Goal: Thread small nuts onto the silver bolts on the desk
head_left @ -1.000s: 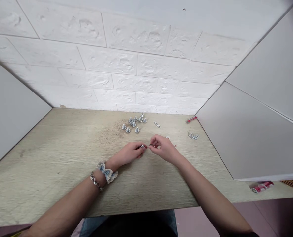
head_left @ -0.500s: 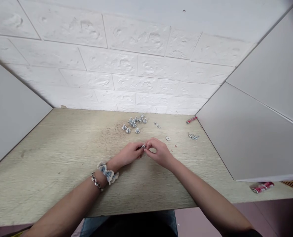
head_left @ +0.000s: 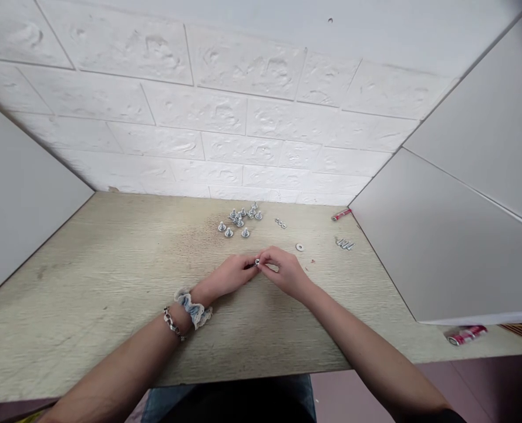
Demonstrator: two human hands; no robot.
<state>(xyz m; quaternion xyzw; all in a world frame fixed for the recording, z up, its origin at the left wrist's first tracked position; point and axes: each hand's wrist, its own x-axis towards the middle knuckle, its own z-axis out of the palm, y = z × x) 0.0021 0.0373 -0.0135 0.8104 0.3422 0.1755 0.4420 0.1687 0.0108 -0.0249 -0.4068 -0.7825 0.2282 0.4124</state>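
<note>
My left hand (head_left: 231, 274) and my right hand (head_left: 283, 271) meet fingertip to fingertip over the middle of the wooden table (head_left: 111, 276). Between them they pinch a small silver screw (head_left: 257, 262); both hands have their fingers closed on it. On my left wrist sit a lace scrunchie and a chain bracelet. Just beyond the hands lies a cluster of several silver screws (head_left: 239, 220).
A row of small nuts (head_left: 280, 223), a loose washer (head_left: 300, 247) and a few bolts (head_left: 344, 243) lie to the right of the cluster. A red-and-white tube (head_left: 340, 214) lies by the white right panel (head_left: 437, 247); another tube (head_left: 465, 335) sits under that panel's edge.
My right hand moved left from beside the washer and closed up against my left fingertips. The washer it covered is now uncovered. My left hand barely moved.
</note>
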